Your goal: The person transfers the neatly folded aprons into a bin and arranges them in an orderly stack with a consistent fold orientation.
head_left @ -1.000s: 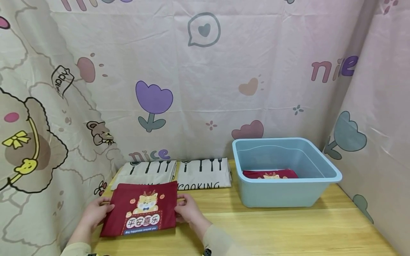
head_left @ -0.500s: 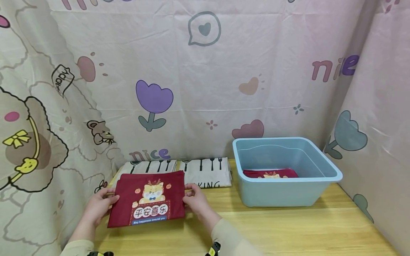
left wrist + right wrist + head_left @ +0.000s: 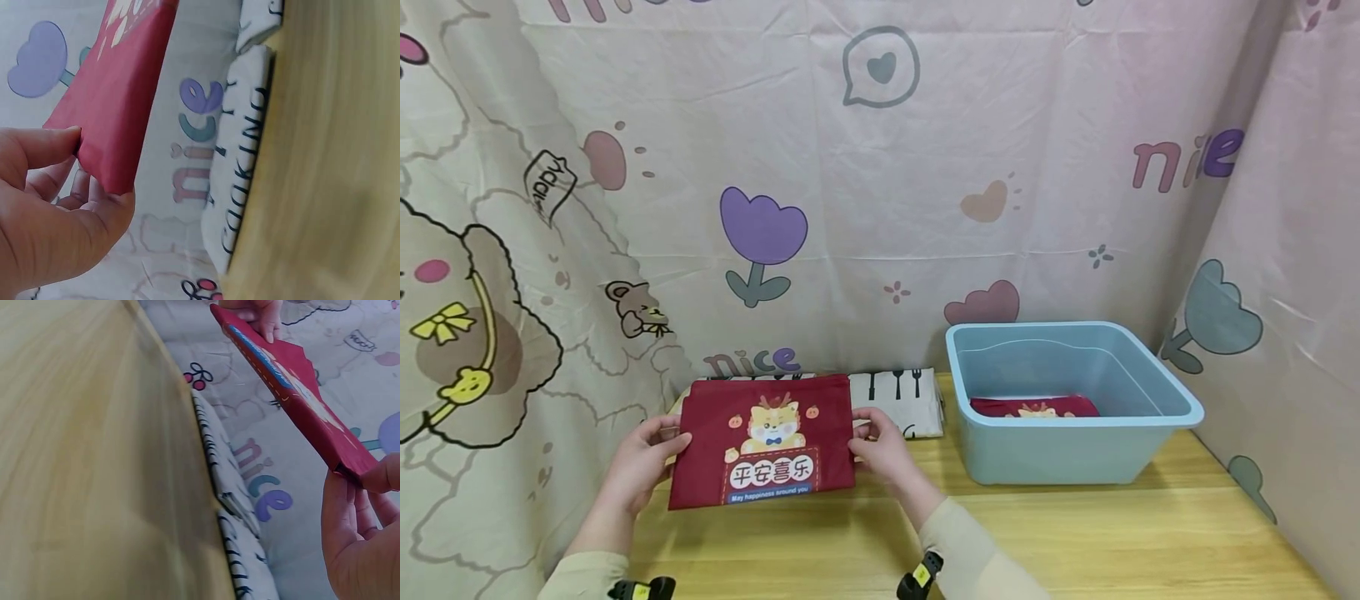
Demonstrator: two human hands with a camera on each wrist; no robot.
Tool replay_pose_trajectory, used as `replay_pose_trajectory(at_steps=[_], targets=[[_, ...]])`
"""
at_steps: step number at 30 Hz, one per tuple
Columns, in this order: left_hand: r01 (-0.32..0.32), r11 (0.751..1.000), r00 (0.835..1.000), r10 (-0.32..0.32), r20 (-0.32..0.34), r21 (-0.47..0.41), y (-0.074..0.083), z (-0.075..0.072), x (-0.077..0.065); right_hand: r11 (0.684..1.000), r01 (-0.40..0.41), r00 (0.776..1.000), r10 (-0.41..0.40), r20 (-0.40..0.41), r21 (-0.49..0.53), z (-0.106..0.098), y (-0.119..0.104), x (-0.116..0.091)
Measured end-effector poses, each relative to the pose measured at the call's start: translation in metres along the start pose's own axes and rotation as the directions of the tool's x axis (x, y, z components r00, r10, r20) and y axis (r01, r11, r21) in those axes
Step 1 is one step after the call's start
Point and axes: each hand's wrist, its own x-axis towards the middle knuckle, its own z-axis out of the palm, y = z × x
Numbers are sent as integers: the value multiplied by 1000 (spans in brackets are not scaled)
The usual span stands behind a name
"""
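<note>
Dark red folded fabric piece with a cartoon print (image 3: 762, 442) was up in the air over the left part of the table, stretched flat between a person's two hands, and I got a pretty good look. Nearest were the loose cream sleeves (image 3: 977, 554), with black straps with yellow patches (image 3: 921, 575) round both wrists. Past those, the left hand (image 3: 643, 462) was pinching the fabric's left edge, thumb on the printed face and the other fingers bent behind and under it. Same deal with the right hand (image 3: 883, 450) on the right edge, thumb in front, fingers at the back.

Fabric was tilted so its print faced the person: a pale yellow critter with little antlers and a blue bow tie, 平安喜乐 in white circles, then a blue strip reading "May happiness around you". Under it was the light yellow wood-grain table (image 3: 1075, 542).

Further back lay two folded white cloths with black utensil prints (image 3: 917, 417), side by side, the left one mostly blocked by the red fabric from the head view. Off to the right sat a light blue rectangular tub (image 3: 1078, 421), and inside it was another red folded fabric piece (image 3: 1075, 407), partly hidden by the near wall. Behind everything hung a pale curtain with tulips, hearts and "nice" lettering (image 3: 880, 167).
</note>
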Motion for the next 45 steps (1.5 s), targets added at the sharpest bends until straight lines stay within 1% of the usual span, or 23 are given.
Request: replay_pose_trajectory(at_steps=[6,10,14,17,22,31,35,40,45], targets=[[-53,997,998,51,-22,-56,15,6,-2,1000,17,1000,-17,3,-25,-10,-20,-3],[-86,991,996,83,-28,-107,26,11,-4,998,37,999,-37,3,-51,-16,-30,-4],[-129,983,992,126,-27,-134,36,15,-7,995,59,998,-59,7,-75,-24,-39,-5],[-149,974,989,147,-23,-173,44,18,-8,992,82,997,-81,14,-101,-29,-45,-6],[-155,960,988,156,-16,-233,55,23,-10,985,113,994,-111,24,-132,-37,-58,-10],[-203,931,978,207,-19,-302,73,34,-15,981,144,990,-143,12,-128,-50,-79,-14],[-231,919,971,236,-25,-320,80,41,-17,977,163,987,-163,10,-141,-56,-89,-16],[-262,903,963,268,-32,-341,89,51,-21,964,177,983,-182,-5,-196,-65,-100,-19],[-274,879,956,294,-10,-389,97,62,-22,957,185,981,-192,-9,-224,-77,-109,-21]])
